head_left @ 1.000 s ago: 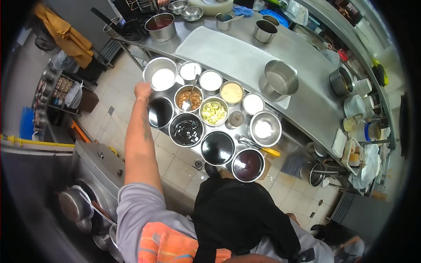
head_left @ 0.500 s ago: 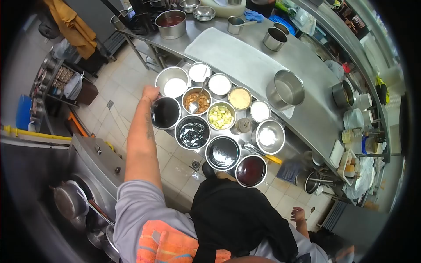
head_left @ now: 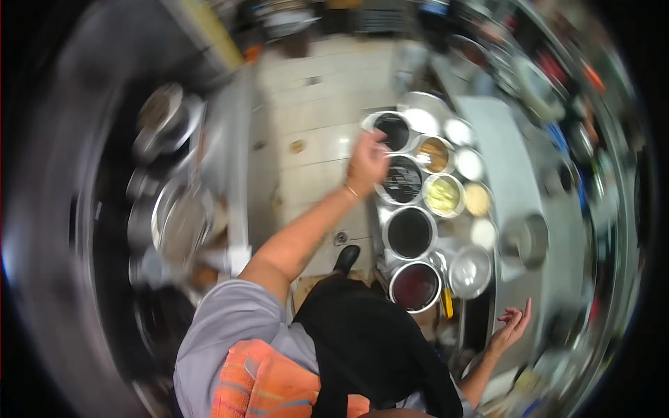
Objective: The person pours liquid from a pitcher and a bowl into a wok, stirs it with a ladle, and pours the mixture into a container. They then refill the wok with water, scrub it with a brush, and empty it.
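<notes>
My left hand (head_left: 368, 166) reaches out over the near-left edge of a cluster of metal pots, smeared by motion. It overlaps the rims of two pots of dark liquid, the far one (head_left: 391, 131) and the nearer one (head_left: 403, 181). My right hand (head_left: 513, 323) is at the counter's edge with its fingers apart, holding nothing. Between the hands stand a third dark pot (head_left: 410, 233), a pot of deep red liquid (head_left: 415, 286), a pot of yellow-green cubes (head_left: 444, 195), one of brown chunks (head_left: 433, 155) and a shiny metal bowl (head_left: 470, 272).
Containers of white contents (head_left: 469, 164) and a beige one (head_left: 478, 199) line the counter side. A large pot (head_left: 533, 240) stands by a long white board (head_left: 498, 139). On the left, a stove area holds a large pan (head_left: 182, 223). Tiled floor (head_left: 313, 132) lies between.
The view has swung left, towards the stove. My left hand has moved from beside the far pots to over the nearer dark ones. My right hand has come up from the side, fingers extended.
</notes>
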{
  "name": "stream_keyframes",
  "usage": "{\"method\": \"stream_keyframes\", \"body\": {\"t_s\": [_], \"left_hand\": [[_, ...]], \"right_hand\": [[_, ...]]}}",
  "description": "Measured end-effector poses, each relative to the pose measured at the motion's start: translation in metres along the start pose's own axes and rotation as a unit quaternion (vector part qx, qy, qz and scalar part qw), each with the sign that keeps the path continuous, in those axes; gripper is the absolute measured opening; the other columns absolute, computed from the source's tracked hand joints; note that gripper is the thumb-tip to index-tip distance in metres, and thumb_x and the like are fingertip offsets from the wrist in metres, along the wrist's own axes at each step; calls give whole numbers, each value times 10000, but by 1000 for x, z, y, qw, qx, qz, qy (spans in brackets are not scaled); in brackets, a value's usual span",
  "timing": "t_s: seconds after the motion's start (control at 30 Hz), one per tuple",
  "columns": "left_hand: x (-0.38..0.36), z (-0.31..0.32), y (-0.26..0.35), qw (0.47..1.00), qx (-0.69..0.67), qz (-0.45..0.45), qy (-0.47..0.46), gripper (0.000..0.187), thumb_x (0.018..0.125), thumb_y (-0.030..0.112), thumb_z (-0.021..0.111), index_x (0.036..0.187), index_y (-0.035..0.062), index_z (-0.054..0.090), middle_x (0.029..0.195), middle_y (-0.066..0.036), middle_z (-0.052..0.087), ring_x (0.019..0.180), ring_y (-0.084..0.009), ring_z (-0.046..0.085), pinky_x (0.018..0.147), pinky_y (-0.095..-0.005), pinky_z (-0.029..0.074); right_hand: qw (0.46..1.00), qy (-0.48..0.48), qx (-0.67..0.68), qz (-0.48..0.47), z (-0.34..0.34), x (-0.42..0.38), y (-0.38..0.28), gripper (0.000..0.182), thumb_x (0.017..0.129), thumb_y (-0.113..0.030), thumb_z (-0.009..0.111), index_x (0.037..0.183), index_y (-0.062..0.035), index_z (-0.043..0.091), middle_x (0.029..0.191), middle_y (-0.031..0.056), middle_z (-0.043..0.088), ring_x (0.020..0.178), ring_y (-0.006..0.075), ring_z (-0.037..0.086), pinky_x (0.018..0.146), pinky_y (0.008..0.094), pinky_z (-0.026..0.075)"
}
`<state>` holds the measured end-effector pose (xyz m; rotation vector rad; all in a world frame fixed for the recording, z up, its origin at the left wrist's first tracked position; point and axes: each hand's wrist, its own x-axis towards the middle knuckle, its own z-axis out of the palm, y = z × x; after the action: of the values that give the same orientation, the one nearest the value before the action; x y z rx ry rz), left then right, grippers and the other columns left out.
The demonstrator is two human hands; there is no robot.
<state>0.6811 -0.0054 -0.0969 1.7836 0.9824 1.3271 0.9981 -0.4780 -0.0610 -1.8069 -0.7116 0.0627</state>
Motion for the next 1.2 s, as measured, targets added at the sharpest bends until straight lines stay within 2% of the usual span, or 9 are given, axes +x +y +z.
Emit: {"method": "stream_keyframes", "body": {"t_s": [0.3, 0.5, 0.73, 0.77, 0.83, 1.0, 1.07, 1.13, 1.2], "left_hand": [[-397, -148, 117, 967, 157, -202, -15, 304, 948, 155, 693, 1243, 85, 673, 1291, -160, 650, 1051, -335, 706, 940, -431, 576], [-516, -219, 217, 872, 128, -378, 282, 148, 981, 156, 728, 875, 53, 733, 704, -41, 683, 714, -172, 711, 676, -322, 564], [-524, -268, 507, 941, 189, -8, 280, 155, 981, 39, 639, 1006, 40, 792, 862, -54, 782, 684, -137, 716, 608, -297, 554], [-525, -278, 511, 913, 224, 199, 278, 299, 935, 36, 691, 1219, -34, 748, 931, -89, 789, 635, -115, 686, 553, -284, 554], [-539, -276, 528, 886, 286, 199, 307, 240, 951, 128, 702, 730, 38, 682, 877, -48, 788, 689, -90, 706, 605, -225, 571], [-553, -292, 528, 815, 291, 131, 483, 201, 977, 293, 718, 1050, 163, 851, 904, 14, 754, 558, -63, 501, 548, -269, 396], [-559, -317, 519, 725, 376, 169, 551, 228, 976, 312, 742, 1111, 162, 848, 994, 25, 787, 559, -31, 498, 520, -233, 388], [-611, -338, 527, 760, 363, -31, 537, 229, 1020, 215, 643, 1029, 57, 807, 860, -30, 761, 627, -89, 597, 609, -277, 483], [-671, -361, 526, 766, 340, -228, 496, 302, 1065, 118, 544, 948, -49, 767, 725, -86, 735, 695, -148, 697, 697, -321, 578]], "right_hand": [[792, -571, 89, -199, 230, 48, -61, 499, 1096, -382, 508, 758, -37, 632, 712, 37, 601, 681, 128, 532, 629, 309, 407], [479, -835, 144, -229, 297, -183, -228, 309, 1051, -127, 622, 1344, -34, 655, 986, 16, 683, 817, 83, 588, 690, 235, 474], [324, -937, 107, -69, 346, -443, -257, 821, 1038, -490, 656, 1664, -102, 294, 1467, 178, 575, 1261, 288, 592, 1064, 445, 491], [308, -949, 68, 5, 348, -467, -266, 920, 1006, -558, 677, 1670, -68, 269, 1484, 198, 559, 1274, 321, 590, 1078, 454, 491], [234, -961, 40, 141, 346, -509, -292, 843, 1006, -553, 676, 1590, -29, 368, 1424, 206, 565, 1247, 329, 607, 1084, 464, 521], [152, -915, 7, 373, 377, -613, -324, 467, 1069, -322, 640, 1423, -52, 499, 1083, 174, 648, 924, 221, 689, 757, 258, 618], [11, -934, -5, 356, 439, -655, -324, 371, 1054, -215, 647, 1376, -79, 521, 1039, 168, 651, 758, 170, 646, 522, 203, 496], [153, -953, -4, 260, 433, -668, -346, 496, 1023, -145, 645, 1488, -91, 482, 992, 149, 639, 652, 137, 583, 453, 249, 413], [276, -916, -43, -287, 431, -663, -349, 700, 1007, -107, 635, 1642, -82, 341, 900, 109, 643, 582, 122, 553, 439, 288, 471]]}}
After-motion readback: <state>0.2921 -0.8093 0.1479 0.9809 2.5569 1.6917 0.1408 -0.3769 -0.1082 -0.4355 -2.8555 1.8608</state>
